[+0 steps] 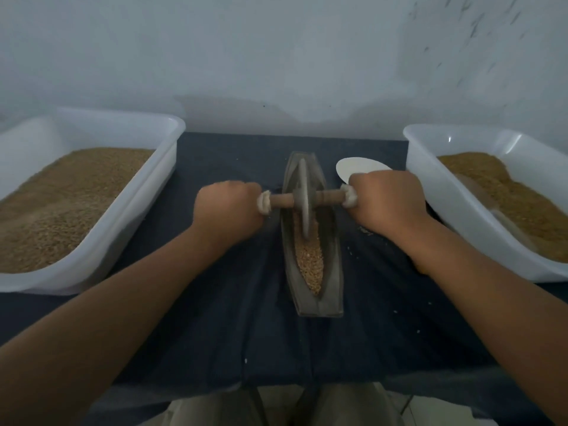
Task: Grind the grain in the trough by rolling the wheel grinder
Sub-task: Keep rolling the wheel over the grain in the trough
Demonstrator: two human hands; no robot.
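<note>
Where a dark cloth (215, 318) covers the table, two white tubs stand at its sides: the left tub (144, 198) and the right tub (461, 222), each part-filled with tan granules (61, 204). Between them, well apart from both, the trough (290, 272) lies lengthwise, pointing away from the person; it is grey and boat-shaped. The grinder (304, 210) stands upright in the trough's far half, with its wheel rim down in the channel and its wooden axle crossing above both trough walls. The left hand (229, 210) grips the axle's left end and the right hand (387, 201) grips its right end. Both are fists, knuckles up, with the fingers pressed together and curled round the axle; the fingertips lie beneath and are hidden. A pale rope wrap (265, 202) shows on the axle just inside each fist, touching it. Behind the right hand a white disc (353, 169) lies flat on the cloth, partly covered by that hand and just beside the trough. Grain (310, 259) fills the near half of the channel and touches the wheel's near rim; the far half is in shadow, so its contents cannot be told. A few pale specks (350, 250) dot the cloth right of the trough.
</note>
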